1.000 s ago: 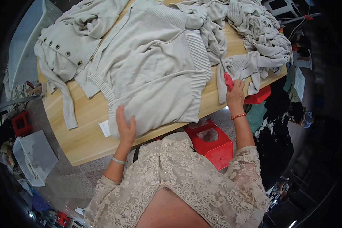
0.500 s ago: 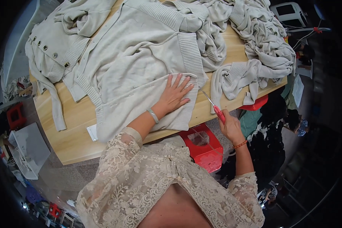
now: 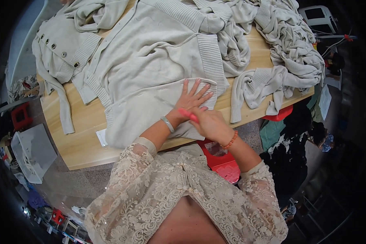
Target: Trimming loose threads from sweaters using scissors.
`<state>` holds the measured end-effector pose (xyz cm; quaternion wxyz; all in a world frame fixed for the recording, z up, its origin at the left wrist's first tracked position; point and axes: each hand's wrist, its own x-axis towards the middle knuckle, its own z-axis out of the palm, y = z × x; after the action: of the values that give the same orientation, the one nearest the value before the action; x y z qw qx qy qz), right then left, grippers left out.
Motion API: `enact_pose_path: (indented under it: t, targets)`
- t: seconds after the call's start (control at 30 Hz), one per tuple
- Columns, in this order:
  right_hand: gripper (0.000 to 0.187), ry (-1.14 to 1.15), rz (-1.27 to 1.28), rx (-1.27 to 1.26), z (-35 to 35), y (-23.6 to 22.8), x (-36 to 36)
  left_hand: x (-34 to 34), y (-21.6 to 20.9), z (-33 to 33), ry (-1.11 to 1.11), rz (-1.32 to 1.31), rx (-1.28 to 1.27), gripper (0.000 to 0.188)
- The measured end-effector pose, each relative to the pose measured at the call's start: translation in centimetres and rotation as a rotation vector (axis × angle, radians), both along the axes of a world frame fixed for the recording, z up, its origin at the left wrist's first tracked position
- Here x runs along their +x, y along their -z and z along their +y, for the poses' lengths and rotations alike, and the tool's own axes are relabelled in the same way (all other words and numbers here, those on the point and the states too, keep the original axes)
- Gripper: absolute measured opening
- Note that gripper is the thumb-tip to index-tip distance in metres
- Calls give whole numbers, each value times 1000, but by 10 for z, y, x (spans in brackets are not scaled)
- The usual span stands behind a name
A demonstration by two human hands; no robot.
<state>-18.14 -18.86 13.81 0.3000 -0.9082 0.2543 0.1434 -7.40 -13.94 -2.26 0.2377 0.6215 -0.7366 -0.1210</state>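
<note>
Left hand point(image 3: 191, 100) lies flat and outspread on a cream knitted garment point(image 3: 150, 77) — right hand point(image 3: 213, 125), just beside, grips a red tool point(image 3: 190, 115).

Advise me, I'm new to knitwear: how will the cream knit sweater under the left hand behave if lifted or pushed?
The cream knit sweater will likely hang floppy, given its soft wrinkles. Its right-side ribbed band, lying flatter, may sag less. Pushed, the sweater could bunch near its creases.

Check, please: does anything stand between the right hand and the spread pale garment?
Partly, the left hand: it lies flat on the pale garment, overlapped by the right hand and red tool. Nothing else visible.
</note>
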Motion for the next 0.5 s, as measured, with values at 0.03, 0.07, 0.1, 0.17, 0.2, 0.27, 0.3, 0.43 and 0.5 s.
enact_pose_path:
  t: [0.03,0.07,0.1,0.17,0.2,0.27,0.3,0.43,0.5]
  targets:
    - [29,69,44,-6,-7,-2,-9,0,-2,2,-4,-1,26,64]
    - [27,131,67,-63,-17,-5,-27,-1,-7,1,-6,4,47,63]
    - [26,182,85,-115,-26,-8,-47,2,-13,2,-3,-14,61,62]
    - [26,274,241,-211,-39,-19,-77,6,-12,8,-36,-17,53,61]
    - [26,308,266,-240,-42,-24,-92,4,-11,7,-38,-11,38,61]
    - [31,337,300,-236,-41,-32,-98,2,-10,6,-46,-18,42,61]
    - [31,315,289,-197,-37,-32,-91,1,-11,5,-51,-12,35,61]
    - [31,126,116,1,-5,-20,-31,-4,-2,1,-59,30,-31,65]
    - [32,59,71,31,6,-3,-16,-4,-5,0,-53,84,-68,65]
